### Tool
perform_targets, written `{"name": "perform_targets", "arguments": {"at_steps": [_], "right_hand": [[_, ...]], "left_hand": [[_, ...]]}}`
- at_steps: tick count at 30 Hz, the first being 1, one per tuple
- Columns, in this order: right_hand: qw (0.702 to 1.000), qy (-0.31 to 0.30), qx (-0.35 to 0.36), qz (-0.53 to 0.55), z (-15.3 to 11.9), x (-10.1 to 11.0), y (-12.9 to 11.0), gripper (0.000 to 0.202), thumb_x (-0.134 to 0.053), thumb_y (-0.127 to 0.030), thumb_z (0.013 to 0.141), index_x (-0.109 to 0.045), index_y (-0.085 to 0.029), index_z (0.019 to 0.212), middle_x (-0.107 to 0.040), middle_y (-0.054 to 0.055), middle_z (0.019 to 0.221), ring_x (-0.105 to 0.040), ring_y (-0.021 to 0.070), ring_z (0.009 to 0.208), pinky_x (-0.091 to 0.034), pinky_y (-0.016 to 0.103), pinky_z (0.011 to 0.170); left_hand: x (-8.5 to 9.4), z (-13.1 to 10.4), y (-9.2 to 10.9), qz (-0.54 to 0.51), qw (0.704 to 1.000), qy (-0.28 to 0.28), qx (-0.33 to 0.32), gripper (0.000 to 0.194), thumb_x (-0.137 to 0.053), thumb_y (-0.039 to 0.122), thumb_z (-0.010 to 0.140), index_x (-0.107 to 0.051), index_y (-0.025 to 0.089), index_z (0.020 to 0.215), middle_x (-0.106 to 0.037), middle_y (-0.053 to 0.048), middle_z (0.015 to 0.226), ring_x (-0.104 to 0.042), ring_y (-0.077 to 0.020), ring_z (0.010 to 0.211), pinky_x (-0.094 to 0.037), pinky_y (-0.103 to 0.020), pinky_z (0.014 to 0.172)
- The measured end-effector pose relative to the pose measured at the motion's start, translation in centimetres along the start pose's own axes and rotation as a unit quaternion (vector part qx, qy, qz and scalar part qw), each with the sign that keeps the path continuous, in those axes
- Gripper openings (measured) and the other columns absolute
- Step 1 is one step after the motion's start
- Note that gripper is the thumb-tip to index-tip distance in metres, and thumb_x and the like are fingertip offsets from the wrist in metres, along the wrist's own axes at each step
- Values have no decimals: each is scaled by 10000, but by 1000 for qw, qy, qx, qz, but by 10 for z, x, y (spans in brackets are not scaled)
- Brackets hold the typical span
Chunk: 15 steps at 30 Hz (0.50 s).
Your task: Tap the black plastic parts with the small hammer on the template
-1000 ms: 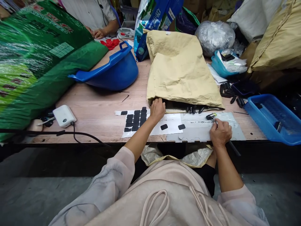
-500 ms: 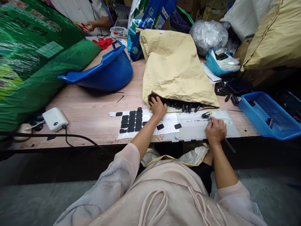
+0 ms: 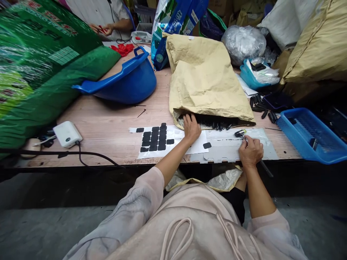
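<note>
My left hand (image 3: 192, 128) reaches into the mouth of a tan paper sack (image 3: 206, 83); its fingers are slightly apart, with their tips partly hidden among small black pieces (image 3: 221, 126). My right hand (image 3: 251, 151) is closed around the dark handle of a small hammer (image 3: 240, 133), whose shiny head has a yellowish tip. Under the hammer lies a grey flat board (image 3: 225, 153) at the table's edge. Left of it, a white sheet (image 3: 177, 150) carries rows of black rounded stickers (image 3: 154, 139). One loose black sticker (image 3: 207, 145) sits on the sheet's right end.
A blue basin (image 3: 127, 85) stands tilted at the left, beside a large green sack (image 3: 54, 72). On the right edge is a blue basket (image 3: 311, 144). A white box (image 3: 67, 134) with cables lies front left. Across the table, another person's hands (image 3: 104, 29) hold something red.
My left hand has moved to the right along the sack's mouth, uncovering a black sticker on the sheet. My right hand keeps its hold on the hammer. The whole view has shifted slightly.
</note>
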State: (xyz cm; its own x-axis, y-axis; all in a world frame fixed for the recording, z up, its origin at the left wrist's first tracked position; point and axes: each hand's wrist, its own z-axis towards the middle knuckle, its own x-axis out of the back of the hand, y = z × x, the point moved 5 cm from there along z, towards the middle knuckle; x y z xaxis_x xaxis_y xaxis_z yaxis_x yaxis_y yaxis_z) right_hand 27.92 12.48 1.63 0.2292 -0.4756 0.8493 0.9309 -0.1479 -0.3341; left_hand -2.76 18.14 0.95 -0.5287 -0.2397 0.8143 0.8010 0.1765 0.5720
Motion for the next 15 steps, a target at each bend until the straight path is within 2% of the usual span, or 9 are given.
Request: {"name": "perform_targets", "arguments": {"at_steps": [3,6,10,15], "right_hand": [[1000,3,4,3,0,0,1,325,-576,-268,934,-792,-230,1174,-628,112,1037,-478,248,930,-348,375,786],[1000,8,7,2,0,-1,1,325,-572,-264,933,-788,-231,1173,-618,109,1032,-477,246,930,-354,377,789],[1000,7,6,-3,0,0,1,324,-577,-264,932,-791,-235,1174,-633,106,1042,-479,244,925,-348,376,781],[1000,7,5,-8,-1,1,1,320,-581,-268,935,-793,-231,1172,-645,108,1054,-485,241,924,-340,371,776]], "left_hand": [[-1,-9,1,-48,998,19,-27,515,-604,145,921,-482,115,1420,-471,-276,1530,-396,-445,1506,-405,-633,1192],[2,-19,-2,-93,994,15,-46,378,-676,161,901,-557,164,1259,-581,-182,1274,-570,-361,1272,-518,-551,1070],[11,-25,-13,-133,990,3,-46,389,-767,166,833,-615,175,1191,-568,-103,1108,-615,-280,1061,-572,-451,963],[17,-22,-31,-175,983,-7,-48,368,-731,149,816,-717,180,1183,-554,-52,1019,-628,-215,931,-589,-396,968]]}}
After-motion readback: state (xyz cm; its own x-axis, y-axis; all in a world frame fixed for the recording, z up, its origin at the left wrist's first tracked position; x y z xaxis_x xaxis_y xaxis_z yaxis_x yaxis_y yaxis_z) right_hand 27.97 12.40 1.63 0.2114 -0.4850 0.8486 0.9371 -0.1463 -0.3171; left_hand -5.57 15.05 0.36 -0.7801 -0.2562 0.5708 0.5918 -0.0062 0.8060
